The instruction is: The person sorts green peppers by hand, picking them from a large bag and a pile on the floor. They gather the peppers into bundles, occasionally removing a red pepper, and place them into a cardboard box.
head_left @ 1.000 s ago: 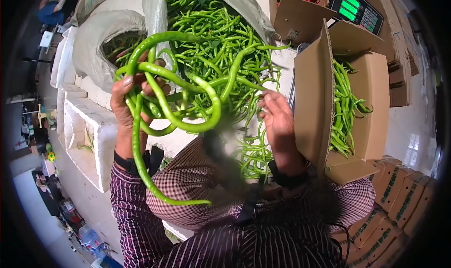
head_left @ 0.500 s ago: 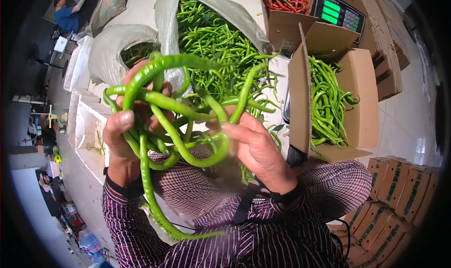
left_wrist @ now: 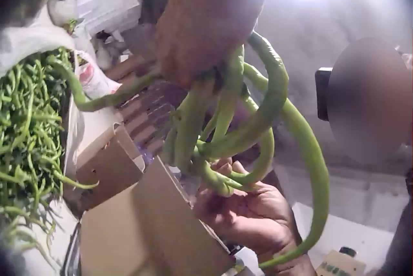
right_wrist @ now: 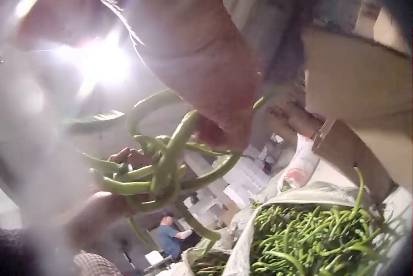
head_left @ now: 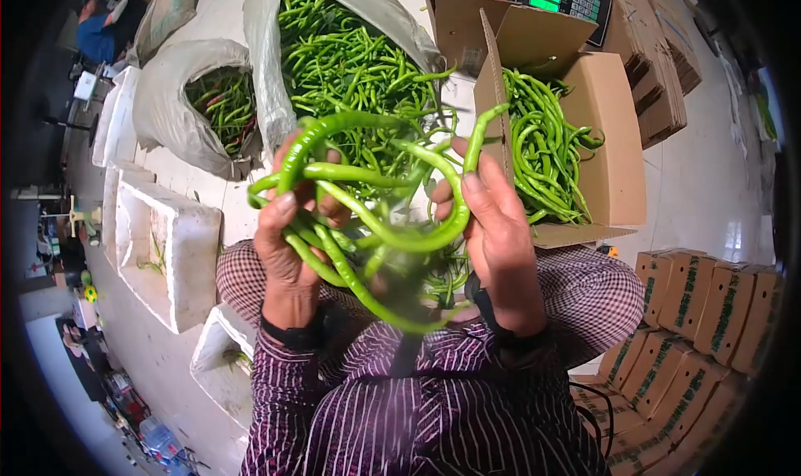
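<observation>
A loose bunch of long, curling green chili peppers (head_left: 359, 174) is held up in front of the person's torso. The left hand (head_left: 285, 255) grips the bunch, its thumb laid over the peppers. On the other side, the right hand (head_left: 503, 246) pinches a curved pepper (head_left: 476, 142) between thumb and fingers. In the left wrist view, the right hand (left_wrist: 255, 218) lies below the tangled stalks. From the right wrist, the bunch (right_wrist: 164, 173) spreads between both hands. Part of each hand's fingers is hidden behind the peppers.
Ahead lies a big open sack (head_left: 267, 67) full of green peppers, beside a smaller sack (head_left: 163, 100). At right stands a cardboard box (head_left: 617, 142) with green peppers in it, near a scale (head_left: 567, 0). White foam boxes (head_left: 188, 259) sit at left, stacked cartons (head_left: 692, 301) at lower right.
The right hand came in to the bunch from the right, and now has a curved pepper drawn to the right. The left hand keeps its grip. The view has shifted, and the box shows more peppers.
</observation>
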Tool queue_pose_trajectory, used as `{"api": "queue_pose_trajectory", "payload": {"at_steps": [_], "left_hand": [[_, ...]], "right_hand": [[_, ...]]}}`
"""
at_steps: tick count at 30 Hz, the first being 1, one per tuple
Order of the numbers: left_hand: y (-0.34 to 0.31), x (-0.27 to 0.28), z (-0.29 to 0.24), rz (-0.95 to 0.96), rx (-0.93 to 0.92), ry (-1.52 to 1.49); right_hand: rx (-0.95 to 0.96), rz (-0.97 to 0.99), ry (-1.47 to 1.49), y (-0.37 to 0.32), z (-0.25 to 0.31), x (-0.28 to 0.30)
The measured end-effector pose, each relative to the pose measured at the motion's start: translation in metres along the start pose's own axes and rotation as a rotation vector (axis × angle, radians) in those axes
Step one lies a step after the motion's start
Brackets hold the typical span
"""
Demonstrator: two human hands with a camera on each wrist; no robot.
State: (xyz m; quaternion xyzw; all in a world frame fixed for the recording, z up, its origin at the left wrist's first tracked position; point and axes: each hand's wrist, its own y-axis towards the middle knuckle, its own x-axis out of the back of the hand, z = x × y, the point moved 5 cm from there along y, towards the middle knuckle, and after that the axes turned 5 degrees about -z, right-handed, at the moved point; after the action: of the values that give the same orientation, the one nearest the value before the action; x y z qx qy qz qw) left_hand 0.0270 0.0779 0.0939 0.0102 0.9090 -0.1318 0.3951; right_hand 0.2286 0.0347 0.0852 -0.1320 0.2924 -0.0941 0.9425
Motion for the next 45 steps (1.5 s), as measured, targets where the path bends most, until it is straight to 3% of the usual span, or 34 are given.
{"api": "queue_pose_trajectory", "payload": {"at_steps": [5, 6, 7, 10, 11, 13, 14, 17, 18, 21, 22, 25, 26, 27, 29, 31, 33, 39, 43, 45], "left_hand": [[0.002, 0.023, 0.023, 0.013, 0.058, -0.104], [0.002, 0.030, 0.026, -0.013, 0.062, -0.096], [0.002, 0.033, 0.028, -0.038, 0.066, -0.088], [0.002, 0.031, 0.030, 0.004, 0.055, -0.026], [0.002, 0.030, 0.031, 0.052, 0.049, -0.002], [0.002, 0.026, 0.031, 0.071, 0.019, 0.070], [0.000, 0.024, 0.032, 0.050, 0.015, 0.121], [-0.002, 0.027, 0.034, 0.042, 0.026, 0.246], [-0.002, 0.028, 0.035, 0.038, 0.051, 0.205], [0.000, 0.038, 0.035, 0.065, 0.057, 0.090], [0.002, 0.039, 0.035, 0.093, 0.080, -0.047], [0.000, 0.036, 0.031, 0.186, 0.124, -0.328], [-0.002, 0.034, 0.029, 0.178, 0.117, -0.315], [-0.003, 0.031, 0.027, 0.169, 0.108, -0.301], [-0.002, 0.038, 0.027, 0.125, 0.093, -0.302], [-0.002, 0.043, 0.025, 0.083, 0.086, -0.298], [0.001, 0.044, 0.025, 0.057, 0.066, -0.314], [-0.003, 0.039, 0.027, 0.076, 0.031, -0.259], [-0.009, 0.023, 0.035, 0.090, 0.152, -0.324], [-0.012, 0.017, 0.043, 0.098, 0.221, -0.290]], "right_hand": [[-0.021, 0.035, -0.074, 0.005, -0.023, 0.011], [0.031, -0.007, -0.256, 0.006, -0.026, 0.013], [0.024, -0.007, -0.258, 0.010, -0.036, 0.018], [0.331, -0.109, -0.933, 0.014, -0.038, 0.023], [0.325, -0.109, -0.942, 0.012, -0.035, 0.023], [0.097, -0.041, -1.199, 0.009, -0.034, 0.021], [0.442, -0.015, -1.326, 0.006, -0.039, 0.025], [0.535, -0.106, -1.591, -0.004, -0.023, 0.023], [0.645, -0.076, -1.440, -0.004, -0.011, 0.019], [0.799, -0.079, -1.562, -0.014, 0.019, 0.002], [0.674, -0.135, -1.424, -0.011, 0.030, -0.004], [0.684, -0.090, -1.381, -0.010, 0.033, -0.006], [0.884, -0.072, -1.543, -0.011, 0.031, -0.004], [0.887, -0.076, -1.552, -0.013, 0.036, -0.001], [0.417, -0.032, -1.245, -0.009, 0.033, 0.014], [0.387, -0.031, -1.229, -0.017, 0.038, 0.019], [0.176, -0.098, -1.250, -0.024, 0.046, 0.033], [0.205, -0.155, -1.217, -0.037, 0.093, 0.064], [0.183, -0.167, -1.073, -0.036, 0.095, 0.070], [-0.027, 0.198, -1.254, -0.039, 0.077, 0.052]]}}
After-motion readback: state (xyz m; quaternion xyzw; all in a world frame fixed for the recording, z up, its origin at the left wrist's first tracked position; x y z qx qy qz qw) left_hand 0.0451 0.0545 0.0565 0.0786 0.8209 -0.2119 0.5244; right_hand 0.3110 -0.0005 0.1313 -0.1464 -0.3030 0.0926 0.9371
